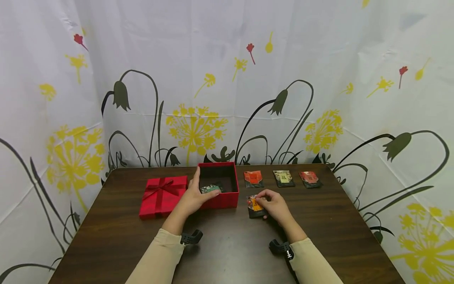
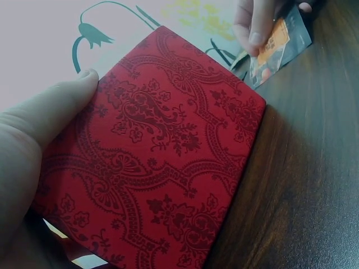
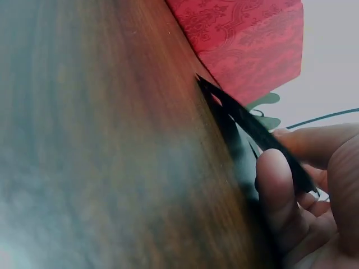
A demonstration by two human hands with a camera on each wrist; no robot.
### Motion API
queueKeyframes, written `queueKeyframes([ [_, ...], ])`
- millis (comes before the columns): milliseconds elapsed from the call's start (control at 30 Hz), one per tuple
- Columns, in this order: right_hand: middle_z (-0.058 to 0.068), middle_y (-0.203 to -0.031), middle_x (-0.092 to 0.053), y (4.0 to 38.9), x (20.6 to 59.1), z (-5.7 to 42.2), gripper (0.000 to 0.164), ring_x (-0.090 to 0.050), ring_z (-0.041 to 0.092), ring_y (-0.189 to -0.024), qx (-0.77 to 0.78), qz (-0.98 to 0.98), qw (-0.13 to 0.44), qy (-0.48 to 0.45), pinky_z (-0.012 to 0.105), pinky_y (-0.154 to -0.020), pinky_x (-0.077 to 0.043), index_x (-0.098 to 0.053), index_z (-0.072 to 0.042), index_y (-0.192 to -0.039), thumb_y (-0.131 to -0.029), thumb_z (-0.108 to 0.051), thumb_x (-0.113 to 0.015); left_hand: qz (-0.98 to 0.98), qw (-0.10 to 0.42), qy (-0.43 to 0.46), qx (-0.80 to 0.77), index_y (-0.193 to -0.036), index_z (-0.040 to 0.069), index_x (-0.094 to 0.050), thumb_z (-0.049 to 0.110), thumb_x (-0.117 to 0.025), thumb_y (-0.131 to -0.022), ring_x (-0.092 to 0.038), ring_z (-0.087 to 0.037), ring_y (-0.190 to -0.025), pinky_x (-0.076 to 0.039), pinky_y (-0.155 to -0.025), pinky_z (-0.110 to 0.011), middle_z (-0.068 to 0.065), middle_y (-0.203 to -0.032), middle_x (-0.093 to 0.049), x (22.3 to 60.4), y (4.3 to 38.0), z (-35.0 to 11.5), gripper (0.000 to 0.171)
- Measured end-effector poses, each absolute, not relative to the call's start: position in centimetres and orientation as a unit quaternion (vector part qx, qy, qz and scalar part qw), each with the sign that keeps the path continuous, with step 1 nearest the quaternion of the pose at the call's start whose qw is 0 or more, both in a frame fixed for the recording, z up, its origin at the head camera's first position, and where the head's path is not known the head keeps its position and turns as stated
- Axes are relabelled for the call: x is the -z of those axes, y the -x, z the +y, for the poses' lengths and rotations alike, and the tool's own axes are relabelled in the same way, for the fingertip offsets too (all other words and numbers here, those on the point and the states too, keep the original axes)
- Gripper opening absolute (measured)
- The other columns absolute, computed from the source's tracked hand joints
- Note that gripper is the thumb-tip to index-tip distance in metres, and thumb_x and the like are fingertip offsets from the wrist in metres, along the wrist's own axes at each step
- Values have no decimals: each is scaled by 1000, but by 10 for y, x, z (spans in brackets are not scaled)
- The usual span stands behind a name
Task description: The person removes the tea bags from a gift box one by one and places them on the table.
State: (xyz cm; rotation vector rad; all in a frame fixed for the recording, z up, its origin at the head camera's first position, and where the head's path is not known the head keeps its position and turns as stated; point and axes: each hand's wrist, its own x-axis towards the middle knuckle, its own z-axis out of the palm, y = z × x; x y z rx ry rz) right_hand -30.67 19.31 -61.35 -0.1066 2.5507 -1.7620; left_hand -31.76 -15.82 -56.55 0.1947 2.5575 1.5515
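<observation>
My left hand (image 1: 194, 197) grips the left front corner of an open red gift box (image 1: 227, 200), thumb over the front rim and fingers along the left wall. In the left wrist view the box's red floral-patterned side (image 2: 151, 134) fills the middle. A green packet (image 1: 212, 188) lies inside on the dark bottom. To the right of the box, my right hand (image 1: 274, 206) pinches a black packet with an orange label (image 1: 256, 205) between thumb and fingers. The right wrist view shows this packet (image 3: 252, 129) edge-on, tilted, close over the table.
A red box lid (image 1: 163, 197) with a ribbon bow lies left of the box. Behind the right hand, three packets form a row: an orange one (image 1: 253, 178), a pale yellow one (image 1: 283, 178) and a red one (image 1: 310, 179). A patterned curtain (image 1: 227, 79) hangs behind the wooden table (image 1: 227, 244).
</observation>
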Motion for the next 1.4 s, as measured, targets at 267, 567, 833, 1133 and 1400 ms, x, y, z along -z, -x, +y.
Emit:
queueKeyframes([
  [267,7,-95,-69,306,615,189,22,-61,20,-60,525,850,-32,21,40,-40,-55,-76,-17,-114,-95,-22,-87,848,77,-63,-520,-174,41,13,63,-80,-92,1,-49,-170,-22,-125,-81,-17,-185,-1,563,315,-158,126],
  [567,4,-92,-66,307,612,193,17,-54,14,-79,425,895,-131,36,28,-69,-45,-83,-17,-103,-90,-23,-92,850,72,-65,-518,-175,40,12,63,-79,-92,1,-48,-170,-21,-125,-82,-15,-185,-2,563,316,-157,125],
  [833,9,-99,-53,305,613,190,11,-53,19,-87,391,910,-131,50,32,-78,-47,-83,-16,-96,-90,-19,-92,850,73,-63,-518,-174,41,12,63,-80,-92,-6,-50,-169,-23,-125,-81,-18,-185,-1,563,316,-157,125],
  [1133,6,-95,-61,310,616,197,8,-52,15,-82,419,900,-110,41,31,-73,-44,-86,-18,-98,-92,-20,-90,853,76,-60,-513,-174,42,13,63,-79,-92,-10,-52,-168,-25,-124,-82,-18,-184,-1,564,317,-157,124],
  [1400,-1,-93,-66,309,614,197,10,-59,13,-82,409,906,-93,53,32,-74,-48,-88,-19,-99,-94,-27,-88,854,78,-58,-511,-174,41,12,64,-79,-92,-12,-53,-168,-26,-124,-81,-19,-184,-1,563,317,-157,125],
])
